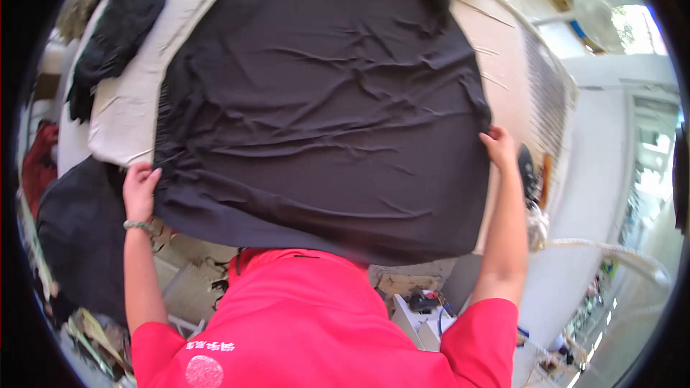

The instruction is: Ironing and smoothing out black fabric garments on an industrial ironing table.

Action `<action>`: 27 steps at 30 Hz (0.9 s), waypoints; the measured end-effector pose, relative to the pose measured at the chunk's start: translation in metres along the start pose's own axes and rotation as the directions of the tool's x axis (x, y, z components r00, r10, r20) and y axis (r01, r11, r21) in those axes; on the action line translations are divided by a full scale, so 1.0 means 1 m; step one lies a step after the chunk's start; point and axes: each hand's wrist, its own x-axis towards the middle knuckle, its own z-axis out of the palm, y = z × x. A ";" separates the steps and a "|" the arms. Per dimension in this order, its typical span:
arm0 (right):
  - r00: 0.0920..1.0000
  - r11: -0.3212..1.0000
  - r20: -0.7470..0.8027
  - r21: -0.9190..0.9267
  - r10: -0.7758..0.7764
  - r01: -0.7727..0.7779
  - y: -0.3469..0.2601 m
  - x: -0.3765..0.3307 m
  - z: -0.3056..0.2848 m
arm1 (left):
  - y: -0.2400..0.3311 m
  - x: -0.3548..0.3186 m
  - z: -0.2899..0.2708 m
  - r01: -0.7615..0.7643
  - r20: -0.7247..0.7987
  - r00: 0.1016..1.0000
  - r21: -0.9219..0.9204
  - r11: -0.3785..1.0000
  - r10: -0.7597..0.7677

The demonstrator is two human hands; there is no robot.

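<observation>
A large dark garment (330,122) is spread over a pale padded table, its left edge gathered as if by elastic and its middle creased. Its near edge hangs over the table's front, close to my red shirt. At the garment's left edge, my left hand (140,185) pinches the cloth between thumb and fingers. On the opposite side, my right hand (501,146) grips the right edge with its fingers closed. The garment's far end runs out of view at the top.
The pale table cover (496,50) shows on both sides. More dark cloth lies at the far left (122,25) and hangs at the near left (83,233). Beside my right forearm are a dark object with a brown part (546,172) and a pale hose (604,246).
</observation>
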 end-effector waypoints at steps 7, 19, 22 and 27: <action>0.823 0.897 0.436 0.075 0.363 -0.436 -0.034 0.005 -0.034 | 0.057 -0.039 0.012 -0.011 -0.076 0.997 0.239 0.971 0.030; 0.902 0.681 0.415 0.627 0.118 -0.378 -0.062 -0.056 -0.123 | 0.096 -0.008 0.010 -0.011 0.106 0.994 0.364 0.931 -0.029; 0.966 0.539 0.244 0.805 0.082 -0.249 -0.058 -0.092 -0.157 | 0.125 0.003 0.013 0.359 0.409 0.840 0.077 0.930 -0.358; 0.974 0.333 -0.048 0.943 0.222 -0.029 -0.046 -0.195 -0.198 | 0.187 -0.003 -0.008 0.393 0.679 0.734 -0.466 0.793 0.036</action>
